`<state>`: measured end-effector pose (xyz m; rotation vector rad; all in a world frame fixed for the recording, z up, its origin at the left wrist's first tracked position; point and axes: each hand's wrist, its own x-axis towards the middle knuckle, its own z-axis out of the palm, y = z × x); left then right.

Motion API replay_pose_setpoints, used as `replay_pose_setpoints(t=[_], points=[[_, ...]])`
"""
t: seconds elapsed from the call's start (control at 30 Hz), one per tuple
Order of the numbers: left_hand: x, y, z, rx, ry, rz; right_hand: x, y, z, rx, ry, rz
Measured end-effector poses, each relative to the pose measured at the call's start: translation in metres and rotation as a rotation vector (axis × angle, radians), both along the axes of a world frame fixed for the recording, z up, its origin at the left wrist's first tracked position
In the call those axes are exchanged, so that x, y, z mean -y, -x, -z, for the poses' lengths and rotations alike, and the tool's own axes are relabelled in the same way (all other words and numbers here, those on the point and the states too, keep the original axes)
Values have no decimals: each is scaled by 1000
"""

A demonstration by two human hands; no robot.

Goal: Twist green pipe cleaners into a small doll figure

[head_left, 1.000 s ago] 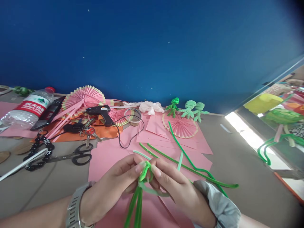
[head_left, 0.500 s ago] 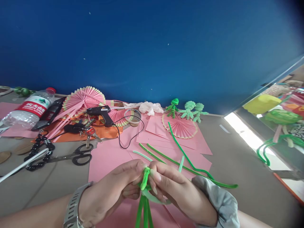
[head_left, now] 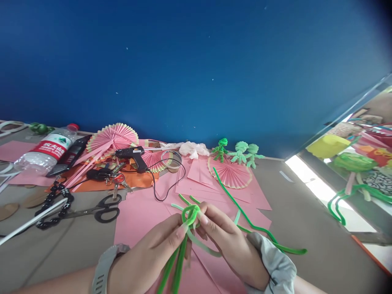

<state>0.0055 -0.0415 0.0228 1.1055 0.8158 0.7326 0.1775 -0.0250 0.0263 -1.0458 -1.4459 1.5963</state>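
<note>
My left hand (head_left: 153, 255) and my right hand (head_left: 228, 245) meet low in the middle of the view, both pinching a bundle of green pipe cleaners (head_left: 188, 218). The bundle's top is curled into a small loop between my fingertips, and its stems run down toward me. A pale green pipe cleaner (head_left: 202, 245) arcs out of the loop under my right fingers. My left wrist wears a metal watch (head_left: 102, 271), my right a grey cuff (head_left: 275, 265). Loose green pipe cleaners (head_left: 241, 210) lie on pink paper sheets (head_left: 137, 212) just behind my hands.
Black scissors (head_left: 99, 210), keys (head_left: 118, 179), a black glue gun (head_left: 133, 154) with its cord, a tape roll (head_left: 171, 159), folded pink paper fans (head_left: 112, 136), a water bottle (head_left: 45, 149) and black beads (head_left: 53, 204) lie left. Small green pipe-cleaner figures (head_left: 241, 150) stand by the blue wall.
The loop at the top of the bundle was squeezed flat half a second ago and is now round and wider. My hands have risen slightly, and the view has tilted up a little.
</note>
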Motion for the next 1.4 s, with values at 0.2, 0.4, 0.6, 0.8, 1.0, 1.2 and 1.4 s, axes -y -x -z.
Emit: replay_pose_setpoints(t=[0.2, 0.4, 0.6, 0.8, 1.0, 1.2, 1.4], points=[[0, 2, 4, -143, -80, -95, -2, -5, 13, 205, -422, 144], [0, 3, -1, -232, -254, -86, -9, -18, 12, 621, -1053, -35], [3, 7, 6, -310, -259, -64, -11, -18, 12, 524, -965, -106], [-5, 4, -1, -170, -92, -14, -10, -18, 18, 524, -1064, -82], [-15, 0, -10, 31, 197, 141, -15, -23, 15, 604, -1255, -150], [-15, 5, 16, 100, 282, 156, -16, -25, 11, 777, -1500, -128], [-19, 6, 24, 174, 463, 232, -17, -24, 11, 728, -1399, -118]])
